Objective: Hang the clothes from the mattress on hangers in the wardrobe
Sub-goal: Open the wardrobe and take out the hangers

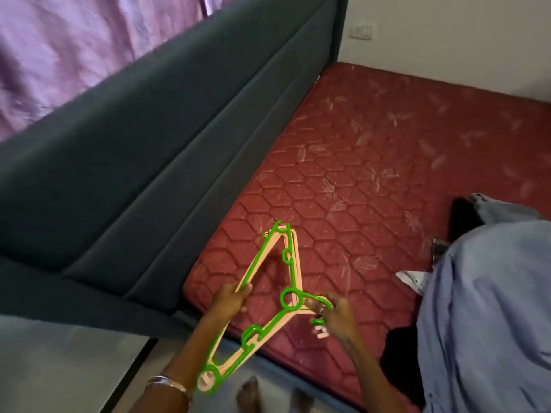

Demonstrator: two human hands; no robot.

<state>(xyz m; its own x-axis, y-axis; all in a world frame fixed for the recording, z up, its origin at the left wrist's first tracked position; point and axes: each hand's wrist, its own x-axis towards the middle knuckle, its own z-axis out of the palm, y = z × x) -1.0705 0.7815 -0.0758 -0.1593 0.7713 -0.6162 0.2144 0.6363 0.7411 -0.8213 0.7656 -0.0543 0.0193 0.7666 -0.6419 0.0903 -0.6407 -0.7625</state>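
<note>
A stack of plastic hangers (290, 265), a green one on top of peach ones, hangs over the near left corner of the red quilted mattress (372, 162). My left hand (231, 299) grips the long bottom bar of the stack. My right hand (332, 314) pinches the hook ends, fingers curled round them. A light blue shirt (483, 317) lies on the mattress at the right, with a dark garment (401, 362) under it and another dark piece (463, 214) beyond. No wardrobe is in view.
The dark grey upholstered headboard (167, 138) runs along the mattress's left side. Purple curtains (74, 52) hang behind it. A wall switch (363, 31) sits on the white wall. Grey floor and my bare feet (247, 393) show below.
</note>
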